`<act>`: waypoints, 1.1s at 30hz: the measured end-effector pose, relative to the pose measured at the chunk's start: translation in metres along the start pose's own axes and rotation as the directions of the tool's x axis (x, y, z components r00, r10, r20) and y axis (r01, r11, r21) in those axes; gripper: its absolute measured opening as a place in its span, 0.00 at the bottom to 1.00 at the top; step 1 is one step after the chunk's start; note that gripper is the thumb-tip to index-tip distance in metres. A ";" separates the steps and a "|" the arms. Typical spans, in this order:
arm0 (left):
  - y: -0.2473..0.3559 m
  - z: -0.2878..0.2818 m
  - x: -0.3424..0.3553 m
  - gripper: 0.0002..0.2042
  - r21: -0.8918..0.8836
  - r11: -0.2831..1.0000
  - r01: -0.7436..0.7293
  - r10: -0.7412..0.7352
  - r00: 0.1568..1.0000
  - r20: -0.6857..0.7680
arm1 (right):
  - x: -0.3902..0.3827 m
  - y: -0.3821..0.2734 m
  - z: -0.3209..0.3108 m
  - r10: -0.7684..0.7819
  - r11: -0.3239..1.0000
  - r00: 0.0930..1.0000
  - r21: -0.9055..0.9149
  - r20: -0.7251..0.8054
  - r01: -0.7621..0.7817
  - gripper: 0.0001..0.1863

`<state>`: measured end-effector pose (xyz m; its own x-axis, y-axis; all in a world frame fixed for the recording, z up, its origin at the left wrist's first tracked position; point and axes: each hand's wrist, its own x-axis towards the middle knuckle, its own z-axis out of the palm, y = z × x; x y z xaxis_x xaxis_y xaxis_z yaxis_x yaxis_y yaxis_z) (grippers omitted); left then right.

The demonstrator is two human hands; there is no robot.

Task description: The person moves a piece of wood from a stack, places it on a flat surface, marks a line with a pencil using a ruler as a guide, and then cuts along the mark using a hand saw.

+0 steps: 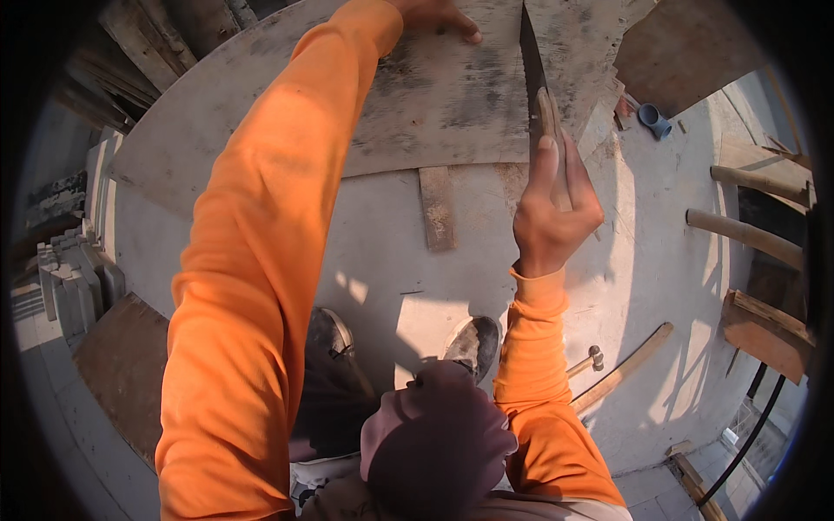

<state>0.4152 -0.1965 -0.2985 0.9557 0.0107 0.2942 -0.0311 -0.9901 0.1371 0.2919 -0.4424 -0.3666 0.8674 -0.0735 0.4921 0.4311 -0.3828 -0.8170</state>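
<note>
A large weathered plywood sheet (434, 113) with dark stains lies at the far side in front of me. My right hand (556, 213) is closed round the wooden handle of a handsaw (532, 65). The saw's dark blade points away from me and sits in a cut line near the sheet's right part. My left hand (434, 13) rests on the sheet at the top edge of the view, left of the blade. Its visible finger is stretched out flat, and the rest is partly cut off. A short wood block (437, 208) sticks out from under the sheet's near edge.
A hammer (594, 359) and a curved wood strip (627, 366) lie on the floor by my right arm. A blue pipe fitting (653, 121) lies right of the sheet. Poles (747, 234) jut in at right. Planks (143, 43) and grey slabs (78, 278) stand at left.
</note>
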 end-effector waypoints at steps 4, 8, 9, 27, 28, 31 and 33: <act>-0.009 0.003 0.000 0.41 0.013 1.000 -0.007 0.007 1.000 -0.020 | -0.137 0.001 -0.103 0.131 0.983 0.987 -0.142 0.093 -0.117 0.18; 0.001 -0.001 -0.002 0.41 0.004 0.999 -0.047 0.047 0.999 -0.023 | -0.132 0.014 -0.090 0.111 0.989 0.990 -0.107 0.084 -0.102 0.18; 0.001 -0.011 -0.002 0.41 0.014 0.998 -0.063 0.063 0.997 -0.040 | -0.097 0.020 -0.060 0.067 0.996 0.996 -0.068 0.051 -0.063 0.17; 0.002 0.002 0.001 0.41 -0.011 0.994 -0.111 0.109 0.988 -0.113 | 0.001 0.005 -0.007 0.089 0.995 0.996 0.034 0.020 -0.090 0.15; 0.005 -0.002 0.004 0.42 -0.004 0.996 -0.085 0.084 0.994 -0.071 | 0.027 0.003 0.007 0.051 0.995 0.999 0.081 0.010 -0.052 0.14; -0.001 -0.001 0.006 0.43 0.018 1.000 -0.006 0.006 1.000 0.014 | -0.002 0.002 -0.007 0.010 0.999 0.999 -0.038 0.036 -0.008 0.14; -0.016 0.001 -0.001 0.43 0.058 0.998 0.013 -0.012 1.000 -0.017 | -0.063 -0.002 -0.041 0.107 0.993 0.992 -0.061 0.068 -0.103 0.15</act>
<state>0.4154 -0.1806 -0.3013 0.9507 0.0248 0.3091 -0.0018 -0.9963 0.0855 0.2267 -0.4750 -0.3838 0.9236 -0.0512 0.3798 0.3233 -0.4282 -0.8439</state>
